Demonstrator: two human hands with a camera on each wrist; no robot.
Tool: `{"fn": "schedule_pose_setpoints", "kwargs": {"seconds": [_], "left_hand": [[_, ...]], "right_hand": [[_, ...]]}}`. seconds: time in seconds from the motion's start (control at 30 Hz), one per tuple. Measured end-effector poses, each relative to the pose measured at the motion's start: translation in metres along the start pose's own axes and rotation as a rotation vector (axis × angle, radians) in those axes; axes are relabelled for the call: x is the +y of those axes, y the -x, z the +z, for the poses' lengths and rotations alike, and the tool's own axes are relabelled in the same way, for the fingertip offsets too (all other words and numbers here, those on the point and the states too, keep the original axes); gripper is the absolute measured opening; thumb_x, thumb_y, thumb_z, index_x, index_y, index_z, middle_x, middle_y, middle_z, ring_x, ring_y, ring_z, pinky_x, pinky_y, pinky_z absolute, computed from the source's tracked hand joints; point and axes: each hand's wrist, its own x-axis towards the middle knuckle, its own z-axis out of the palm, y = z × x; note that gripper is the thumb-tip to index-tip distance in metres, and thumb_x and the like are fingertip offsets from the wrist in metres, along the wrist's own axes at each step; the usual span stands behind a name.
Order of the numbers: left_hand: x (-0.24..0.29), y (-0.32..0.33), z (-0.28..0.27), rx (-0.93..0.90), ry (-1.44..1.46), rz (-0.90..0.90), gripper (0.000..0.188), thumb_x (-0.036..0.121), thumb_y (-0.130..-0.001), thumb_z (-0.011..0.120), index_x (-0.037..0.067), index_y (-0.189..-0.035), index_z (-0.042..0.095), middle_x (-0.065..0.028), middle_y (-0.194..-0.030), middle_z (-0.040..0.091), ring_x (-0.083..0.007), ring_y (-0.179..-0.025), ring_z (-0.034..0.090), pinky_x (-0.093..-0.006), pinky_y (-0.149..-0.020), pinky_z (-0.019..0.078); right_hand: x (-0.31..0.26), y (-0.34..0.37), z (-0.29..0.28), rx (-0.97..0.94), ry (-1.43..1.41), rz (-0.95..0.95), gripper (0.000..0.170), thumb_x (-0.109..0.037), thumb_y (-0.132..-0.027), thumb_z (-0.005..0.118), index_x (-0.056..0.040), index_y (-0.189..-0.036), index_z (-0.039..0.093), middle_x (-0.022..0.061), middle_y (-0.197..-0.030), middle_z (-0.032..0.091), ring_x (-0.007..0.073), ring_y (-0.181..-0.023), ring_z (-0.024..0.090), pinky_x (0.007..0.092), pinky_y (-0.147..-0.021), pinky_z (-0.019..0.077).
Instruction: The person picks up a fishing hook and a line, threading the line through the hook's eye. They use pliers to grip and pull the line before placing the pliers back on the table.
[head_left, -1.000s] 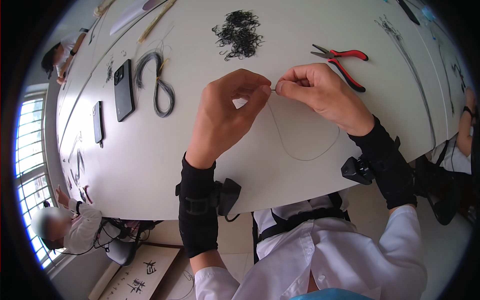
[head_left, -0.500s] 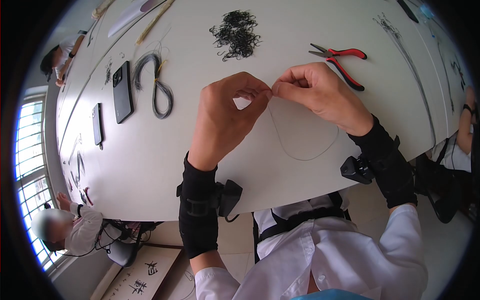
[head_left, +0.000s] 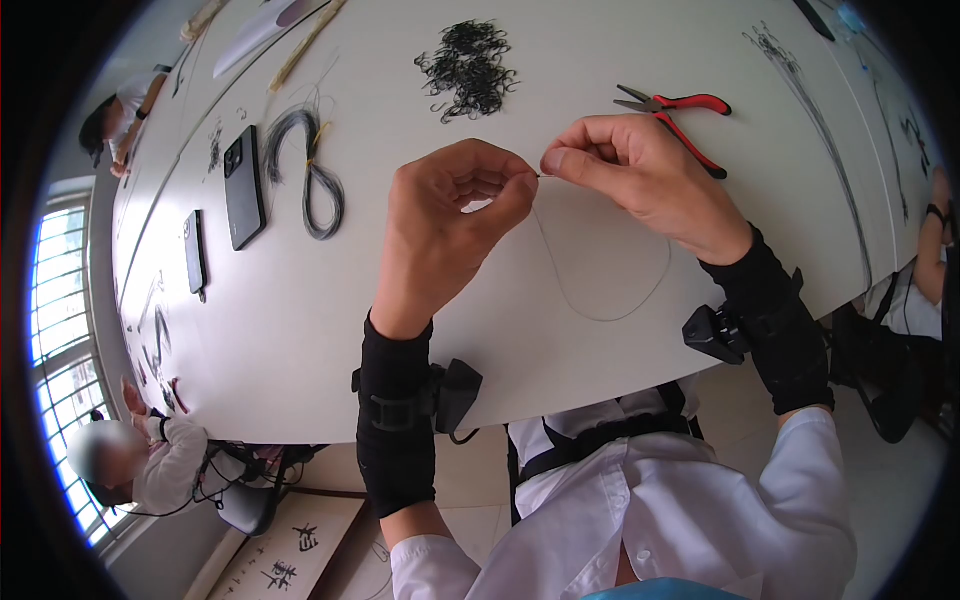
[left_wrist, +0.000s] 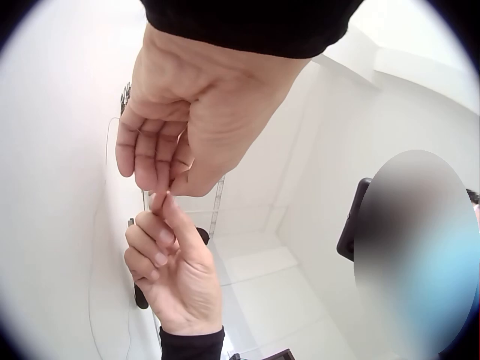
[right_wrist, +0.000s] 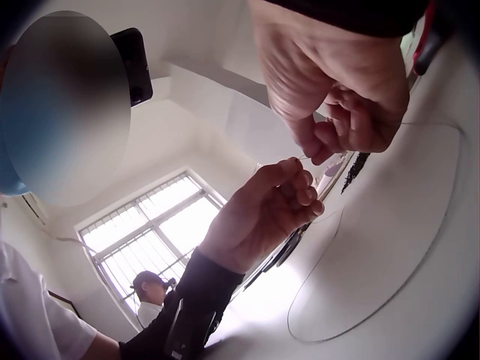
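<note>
My left hand (head_left: pixel 445 225) pinches a small dark fishhook (head_left: pixel 539 177) between thumb and forefinger; most of it is hidden by the fingertips. Close on its right, my right hand (head_left: pixel 640 185) has thumb and forefinger pinched on a thin fishing line (head_left: pixel 607 320). That line hangs in a wide loop below both hands, over the white table (head_left: pixel 520 380). In the right wrist view the fingertips of the two hands nearly meet, and the loop (right_wrist: pixel 360 324) shows beside them. A pile of black fishhooks (head_left: pixel 468 75) lies beyond the hands.
Red-handled pliers (head_left: pixel 690 103) lie just past my right hand. To the left are a tied bundle of grey line (head_left: pixel 323 200), a dark phone (head_left: pixel 243 188) and a second phone (head_left: pixel 195 250). Long strands with hooks (head_left: pixel 825 130) lie at the right. Other people sit around the table.
Both hands have shifted slightly left. The fingertips came together half a second ago and now stand a little apart, with the dark hook showing between them.
</note>
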Motion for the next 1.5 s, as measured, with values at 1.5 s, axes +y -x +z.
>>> {"fn": "schedule_pose_setpoints", "kwargs": {"seconds": [1.5], "left_hand": [[0.007,0.004,0.007,0.108,0.179,0.162,0.014,0.002,-0.094,0.073,-0.009,-0.102,0.069,-0.0111,-0.092,0.074,-0.0147,-0.085,0.070,-0.0277,-0.083,0.0566]], "right_hand": [[-0.010,0.006,0.006,0.086,0.025,-0.153,0.020,-0.020,-0.102,0.064,-0.0004,-0.100,0.068,-0.0077,-0.075,0.052,0.0006,-0.066,0.040,0.0205,-0.059,0.0331]]}}
